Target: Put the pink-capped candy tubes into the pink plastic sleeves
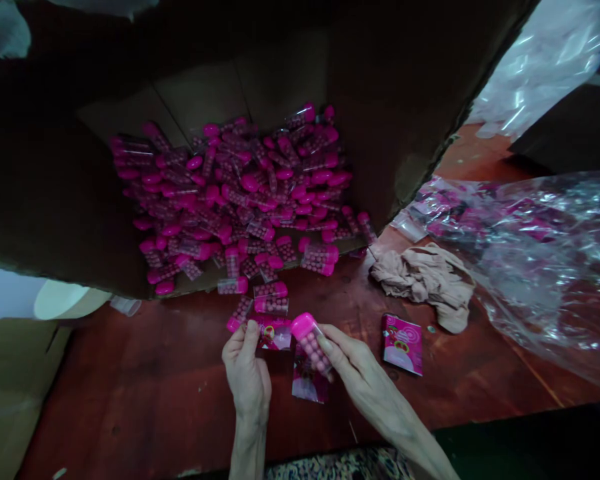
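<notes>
Between the thumb and fingers of my left hand (247, 370) is a pink printed label (279, 333). My right hand (355, 363) grips a clear bottle (312, 343) of pink balls, tilted with its pink cap up and to the left. Below that bottle, partly covered by it, another printed label (307, 385) lies on the red-brown table (170, 387). A small stack of pink labels (403, 344) rests to the right of my right hand. Just beyond my left hand lie a few loose bottles, one (271, 298) on its side.
A large cardboard box (380, 133) lies open towards me, with a heap of pink-capped bottles (240, 193) spilling over its edge. A crumpled beige cloth (425, 277) sits at the right. Beside it spreads a clear plastic bag (545, 267) with pink pieces inside.
</notes>
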`<control>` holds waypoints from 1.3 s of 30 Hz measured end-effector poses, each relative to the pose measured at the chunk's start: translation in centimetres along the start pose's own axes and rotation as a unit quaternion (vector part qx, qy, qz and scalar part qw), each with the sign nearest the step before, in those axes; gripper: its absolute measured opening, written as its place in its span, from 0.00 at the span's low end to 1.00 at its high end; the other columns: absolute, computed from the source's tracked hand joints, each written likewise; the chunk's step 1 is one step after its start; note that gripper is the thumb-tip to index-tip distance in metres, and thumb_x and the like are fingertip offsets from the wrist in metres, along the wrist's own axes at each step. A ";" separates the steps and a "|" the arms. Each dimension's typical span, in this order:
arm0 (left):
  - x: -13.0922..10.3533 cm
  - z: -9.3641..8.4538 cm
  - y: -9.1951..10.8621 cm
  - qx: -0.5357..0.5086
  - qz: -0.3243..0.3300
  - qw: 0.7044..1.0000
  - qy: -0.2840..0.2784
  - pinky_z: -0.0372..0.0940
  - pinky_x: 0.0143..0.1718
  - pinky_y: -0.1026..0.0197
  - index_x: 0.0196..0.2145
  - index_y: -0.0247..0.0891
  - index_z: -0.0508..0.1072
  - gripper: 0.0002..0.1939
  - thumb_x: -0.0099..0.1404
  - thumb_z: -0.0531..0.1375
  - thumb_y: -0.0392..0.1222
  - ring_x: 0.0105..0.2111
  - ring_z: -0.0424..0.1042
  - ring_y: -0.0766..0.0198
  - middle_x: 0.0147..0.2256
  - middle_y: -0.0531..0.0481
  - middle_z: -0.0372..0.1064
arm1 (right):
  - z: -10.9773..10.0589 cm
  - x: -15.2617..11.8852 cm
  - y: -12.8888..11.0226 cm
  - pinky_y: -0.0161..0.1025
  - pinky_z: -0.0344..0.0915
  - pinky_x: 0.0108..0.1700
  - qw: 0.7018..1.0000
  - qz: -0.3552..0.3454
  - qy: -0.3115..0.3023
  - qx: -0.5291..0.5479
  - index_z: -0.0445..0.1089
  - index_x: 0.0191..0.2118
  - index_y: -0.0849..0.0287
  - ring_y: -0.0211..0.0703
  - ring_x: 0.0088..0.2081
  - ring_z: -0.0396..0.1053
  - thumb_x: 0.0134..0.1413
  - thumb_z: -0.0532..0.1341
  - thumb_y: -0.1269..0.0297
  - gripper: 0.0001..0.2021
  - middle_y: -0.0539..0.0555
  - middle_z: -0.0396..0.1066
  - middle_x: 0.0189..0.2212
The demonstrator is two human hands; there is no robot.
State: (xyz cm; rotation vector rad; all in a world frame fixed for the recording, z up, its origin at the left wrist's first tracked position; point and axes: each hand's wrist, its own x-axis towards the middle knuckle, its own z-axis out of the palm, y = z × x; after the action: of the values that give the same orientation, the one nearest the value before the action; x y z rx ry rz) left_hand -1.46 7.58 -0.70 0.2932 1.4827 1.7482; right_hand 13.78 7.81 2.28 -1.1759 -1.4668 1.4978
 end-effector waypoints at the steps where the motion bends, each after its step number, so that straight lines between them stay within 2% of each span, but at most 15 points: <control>1: 0.0 -0.1 -0.1 -0.002 -0.005 1.000 -0.001 0.58 0.25 0.68 0.20 0.34 0.72 0.12 0.43 0.68 0.45 0.19 0.62 0.72 0.18 0.57 0.66 | 0.1 -0.1 0.2 0.33 0.65 0.30 1.000 0.000 0.002 -0.007 0.69 0.41 0.57 0.39 0.27 0.68 0.61 0.47 0.59 0.16 0.51 0.72 0.27; 7: -0.2 0.1 -0.1 0.010 -0.005 1.000 0.013 0.57 0.24 0.69 0.18 0.34 0.72 0.13 0.43 0.68 0.47 0.18 0.60 0.74 0.16 0.58 0.65 | 0.6 -0.4 0.8 0.34 0.65 0.36 0.999 0.021 -0.001 -0.038 0.68 0.44 0.57 0.40 0.32 0.69 0.61 0.47 0.59 0.15 0.52 0.72 0.31; 13: -0.3 0.5 -0.2 -0.002 -0.029 1.000 0.000 0.57 0.24 0.69 0.17 0.34 0.72 0.14 0.40 0.69 0.45 0.18 0.60 0.74 0.16 0.57 0.65 | 0.1 0.0 0.0 0.33 0.67 0.32 0.999 0.018 -0.040 0.003 0.71 0.40 0.57 0.40 0.29 0.70 0.61 0.46 0.57 0.18 0.52 0.74 0.29; 18: -0.3 0.6 -0.3 0.012 -0.038 0.999 -0.025 0.57 0.23 0.69 0.21 0.34 0.72 0.11 0.43 0.68 0.43 0.19 0.63 0.72 0.18 0.57 0.67 | -0.5 -1.0 1.8 0.40 0.65 0.46 0.994 0.055 0.011 -0.096 0.70 0.46 0.55 0.45 0.44 0.69 0.58 0.51 0.58 0.16 0.54 0.73 0.42; 22: -0.4 0.8 -0.3 0.028 -0.046 0.996 -0.075 0.60 0.25 0.67 0.23 0.35 0.70 0.11 0.45 0.67 0.42 0.20 0.65 0.70 0.20 0.55 0.69 | -1.1 -1.4 2.8 0.40 0.63 0.51 0.994 0.058 -0.018 -0.093 0.68 0.48 0.54 0.44 0.47 0.68 0.57 0.52 0.59 0.16 0.53 0.72 0.44; 25: -0.4 1.0 -0.3 0.029 -0.050 0.995 -0.077 0.60 0.25 0.67 0.25 0.35 0.69 0.11 0.45 0.67 0.41 0.19 0.65 0.70 0.20 0.55 0.69 | -1.3 -1.2 2.6 0.40 0.62 0.51 0.994 0.052 -0.030 -0.088 0.68 0.49 0.55 0.45 0.47 0.67 0.58 0.51 0.59 0.16 0.54 0.71 0.45; 29: -0.3 1.5 -0.5 0.013 -0.029 0.998 -0.051 0.62 0.29 0.67 0.33 0.37 0.69 0.17 0.44 0.68 0.38 0.23 0.67 0.71 0.25 0.56 0.70 | -1.0 -0.8 1.8 0.38 0.65 0.46 0.995 0.045 -0.033 -0.081 0.69 0.47 0.56 0.44 0.44 0.69 0.59 0.50 0.58 0.16 0.54 0.72 0.42; 33: -0.5 1.8 -0.5 -0.011 -0.038 0.997 -0.067 0.63 0.33 0.64 0.41 0.38 0.68 0.23 0.46 0.67 0.36 0.29 0.70 0.68 0.31 0.52 0.72 | -0.8 -0.6 1.4 0.34 0.66 0.39 0.998 0.011 -0.030 -0.053 0.70 0.44 0.55 0.41 0.36 0.71 0.61 0.47 0.59 0.16 0.51 0.74 0.34; 36: -0.9 1.7 -0.5 -0.016 -0.070 0.992 -0.102 0.64 0.34 0.64 0.39 0.37 0.69 0.21 0.45 0.67 0.34 0.29 0.70 0.67 0.31 0.52 0.72 | -0.8 -0.5 1.3 0.35 0.65 0.40 0.998 -0.001 -0.007 -0.060 0.70 0.45 0.54 0.41 0.36 0.70 0.61 0.48 0.61 0.15 0.50 0.74 0.33; 39: -1.2 1.6 -0.7 -0.009 -0.108 0.987 -0.122 0.65 0.34 0.63 0.35 0.36 0.71 0.18 0.44 0.67 0.33 0.28 0.70 0.67 0.29 0.51 0.72 | -0.9 -0.4 1.2 0.34 0.65 0.38 0.999 -0.007 -0.014 -0.053 0.70 0.45 0.55 0.40 0.33 0.70 0.61 0.47 0.61 0.16 0.50 0.73 0.31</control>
State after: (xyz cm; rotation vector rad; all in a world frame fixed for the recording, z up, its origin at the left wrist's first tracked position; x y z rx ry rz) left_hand 0.61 7.87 -0.56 0.3133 1.2721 1.4959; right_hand 14.92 7.62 1.20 -1.2091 -1.5854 1.4482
